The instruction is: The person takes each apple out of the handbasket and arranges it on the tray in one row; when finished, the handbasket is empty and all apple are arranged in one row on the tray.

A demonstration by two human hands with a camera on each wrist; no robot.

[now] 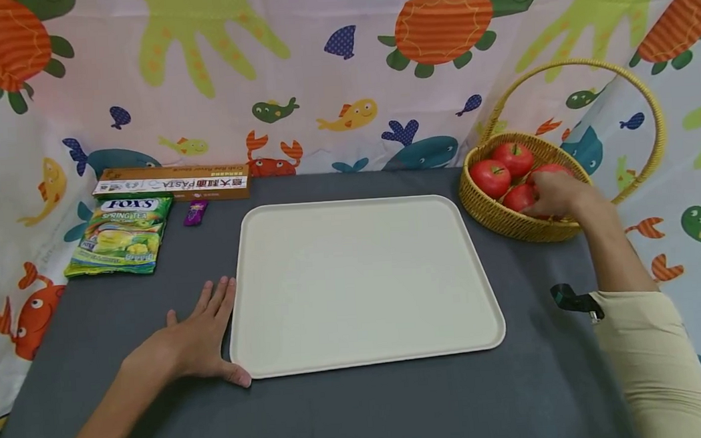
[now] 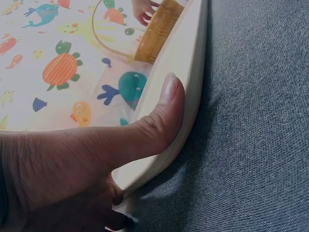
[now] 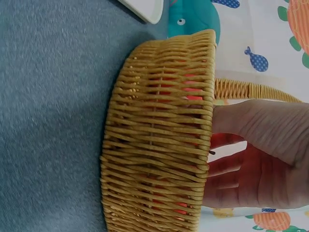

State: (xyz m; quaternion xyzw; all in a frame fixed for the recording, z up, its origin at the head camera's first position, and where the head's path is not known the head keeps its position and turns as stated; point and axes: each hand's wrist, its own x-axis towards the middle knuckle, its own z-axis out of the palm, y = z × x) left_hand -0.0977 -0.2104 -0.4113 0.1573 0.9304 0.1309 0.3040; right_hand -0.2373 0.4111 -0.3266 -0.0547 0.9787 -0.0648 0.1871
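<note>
In the head view, my left hand (image 1: 198,339) lies at the near left corner of a white rectangular tray (image 1: 363,282), fingers spread along its left edge. The left wrist view shows the thumb (image 2: 164,113) against the tray's rim. My right hand (image 1: 556,193) reaches into a wicker basket (image 1: 507,219) of red apples (image 1: 490,178) at the right. Its thumb and fingers go round one apple (image 1: 547,169), partly covered by the hand. From the right wrist, the basket wall (image 3: 159,135) hides the fingertips, and a stem shows between thumb and fingers.
At the back left lie a brown and white pasta box (image 1: 170,184), a green Fox's candy bag (image 1: 124,236) and a small purple packet (image 1: 196,213). The basket's tall handle (image 1: 658,120) arches above the right hand. A sea-animal patterned cloth (image 1: 318,80) hangs behind the grey table (image 1: 362,412).
</note>
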